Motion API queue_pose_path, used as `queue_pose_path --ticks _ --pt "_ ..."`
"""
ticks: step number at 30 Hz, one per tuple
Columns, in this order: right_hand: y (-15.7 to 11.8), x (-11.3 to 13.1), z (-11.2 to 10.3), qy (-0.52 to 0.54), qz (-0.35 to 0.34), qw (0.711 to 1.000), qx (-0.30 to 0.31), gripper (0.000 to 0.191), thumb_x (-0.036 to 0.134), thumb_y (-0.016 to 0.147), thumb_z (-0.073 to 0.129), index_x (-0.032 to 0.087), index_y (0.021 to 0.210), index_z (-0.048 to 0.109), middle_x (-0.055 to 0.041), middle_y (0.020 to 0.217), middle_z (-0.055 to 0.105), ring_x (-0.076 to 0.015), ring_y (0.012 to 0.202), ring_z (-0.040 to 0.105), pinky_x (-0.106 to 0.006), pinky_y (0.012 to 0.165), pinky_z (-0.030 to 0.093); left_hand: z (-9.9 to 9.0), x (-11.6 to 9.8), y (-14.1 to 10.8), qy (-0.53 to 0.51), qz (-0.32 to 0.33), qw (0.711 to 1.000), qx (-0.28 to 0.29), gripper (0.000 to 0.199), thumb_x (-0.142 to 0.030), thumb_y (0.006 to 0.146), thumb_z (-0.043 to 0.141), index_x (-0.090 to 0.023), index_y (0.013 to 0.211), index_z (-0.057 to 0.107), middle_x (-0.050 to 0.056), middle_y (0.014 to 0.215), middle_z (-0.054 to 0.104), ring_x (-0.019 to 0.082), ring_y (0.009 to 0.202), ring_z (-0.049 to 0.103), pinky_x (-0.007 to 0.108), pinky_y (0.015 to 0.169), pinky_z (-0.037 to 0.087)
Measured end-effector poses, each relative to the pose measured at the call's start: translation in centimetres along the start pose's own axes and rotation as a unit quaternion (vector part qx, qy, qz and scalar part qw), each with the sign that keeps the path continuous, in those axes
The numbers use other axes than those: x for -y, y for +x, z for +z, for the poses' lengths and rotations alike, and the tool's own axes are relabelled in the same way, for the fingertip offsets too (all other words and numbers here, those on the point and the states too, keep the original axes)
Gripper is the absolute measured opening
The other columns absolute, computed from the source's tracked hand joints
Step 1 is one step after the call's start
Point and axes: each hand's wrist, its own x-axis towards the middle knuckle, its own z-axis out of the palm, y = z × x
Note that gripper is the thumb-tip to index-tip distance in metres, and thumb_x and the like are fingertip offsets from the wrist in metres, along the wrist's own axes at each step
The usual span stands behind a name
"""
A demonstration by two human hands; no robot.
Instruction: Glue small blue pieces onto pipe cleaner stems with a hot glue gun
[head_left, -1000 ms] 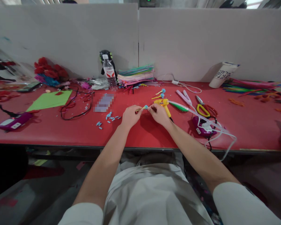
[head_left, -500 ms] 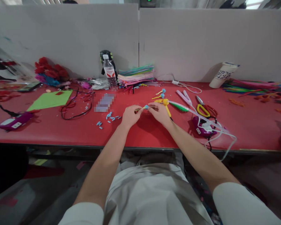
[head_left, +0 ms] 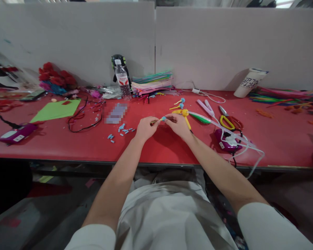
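Note:
Between my two hands, over the red table (head_left: 156, 149), is a small blue and yellow piece (head_left: 162, 119). My left hand (head_left: 146, 128) pinches its yellow end from the left. The fingertips of my right hand (head_left: 177, 125) close on its blue part from the right. Just behind my right hand lies a yellow glue gun (head_left: 184, 113). Two finished-looking blue and yellow pieces (head_left: 181, 103) rest behind it. Several short blue bits (head_left: 123, 129) are scattered to the left of my left hand.
Scissors (head_left: 226, 121), a pink hair-straightener-like tool (head_left: 206, 107), a purple box with cables (head_left: 225, 140) and a cup (head_left: 250, 83) are on the right. A water bottle (head_left: 122, 81) and bundled pipe cleaners (head_left: 152, 83) stand behind. Green paper (head_left: 57, 110) and a black cable lie left.

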Motion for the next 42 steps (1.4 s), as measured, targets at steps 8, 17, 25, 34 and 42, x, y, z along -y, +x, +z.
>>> queue_pose_path --ticks 8,17,25,34,42 --pt "-0.1 0.4 0.0 -0.015 -0.012 1.000 -0.003 0.022 0.035 0.073 0.068 0.018 0.088 0.066 -0.0074 0.087 0.072 -0.0202 0.081 0.067 -0.037 0.079 0.055 -0.1 0.0 0.0 0.002 0.002 1.000 0.003 0.023 -0.036 0.087 0.056 -0.021 0.086 0.073 0.004 0.083 0.073 0.016 0.074 0.065 0.027 0.071 0.048" --pt "0.1 -0.3 -0.1 -0.030 -0.024 0.999 -0.003 0.022 0.035 0.073 0.068 0.018 0.087 0.065 -0.0059 0.083 0.071 -0.0192 0.077 0.067 -0.034 0.074 0.055 0.0 -0.1 0.1 0.003 0.005 1.000 0.006 0.024 -0.037 0.087 0.056 -0.020 0.086 0.073 0.005 0.084 0.074 0.016 0.075 0.064 0.026 0.071 0.048" --pt "0.1 -0.4 -0.1 -0.032 -0.026 0.999 0.002 0.021 0.034 0.072 0.068 0.019 0.087 0.064 -0.0056 0.083 0.070 -0.0188 0.076 0.067 -0.034 0.073 0.055 -0.1 -0.3 0.0 -0.006 0.002 1.000 0.008 0.025 -0.037 0.087 0.055 -0.020 0.085 0.073 0.005 0.083 0.073 0.016 0.074 0.064 0.026 0.071 0.047" --pt "0.0 -0.2 0.1 -0.041 -0.027 0.999 0.003 0.023 0.037 0.074 0.067 0.018 0.087 0.064 -0.0068 0.084 0.070 -0.0185 0.076 0.066 -0.034 0.073 0.054 -0.1 -0.2 0.0 -0.006 -0.032 0.999 0.021 0.025 -0.036 0.087 0.053 -0.019 0.083 0.071 0.004 0.075 0.070 0.016 0.069 0.062 0.025 0.066 0.044" --pt "-1.1 2.2 -0.1 -0.153 -0.120 0.981 -0.016 0.024 0.039 0.088 0.052 0.018 0.089 0.063 -0.0054 0.085 0.068 -0.0166 0.076 0.062 -0.030 0.071 0.048 -0.1 0.2 -0.1 0.049 -0.137 0.989 -0.003 0.020 -0.034 0.085 0.055 -0.022 0.076 0.069 0.007 0.080 0.071 0.021 0.078 0.064 0.031 0.071 0.045"
